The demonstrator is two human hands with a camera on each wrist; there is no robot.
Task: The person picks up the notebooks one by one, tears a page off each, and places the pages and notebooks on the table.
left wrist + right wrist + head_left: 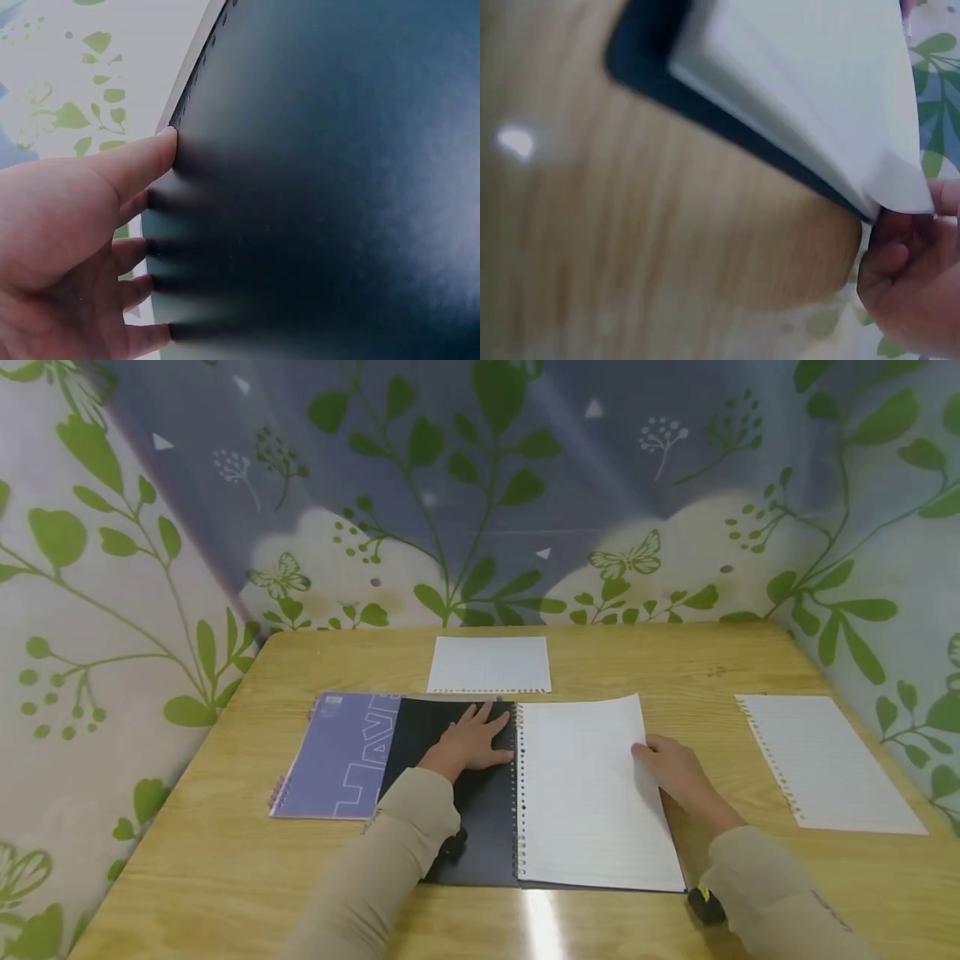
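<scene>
A spiral notebook lies open on the table, its black cover (480, 831) folded out to the left and a lined white page (581, 797) on the right. Across the cover, close to the spiral, my left hand (467, 745) rests with fingers spread; the left wrist view shows its fingertips (159, 332) touching the dark surface. With thumb and fingers my right hand (678, 772) pinches the page's right edge. In the right wrist view the page's corner (904, 187) curls up at that hand, above the stack of sheets.
A purple notebook (318, 760) lies partly under the black cover at the left. One torn-out sheet (491, 662) lies behind the open notebook, and another lined sheet (832, 764) at the right. Leaf-patterned walls (480, 527) border the wooden table (225, 860).
</scene>
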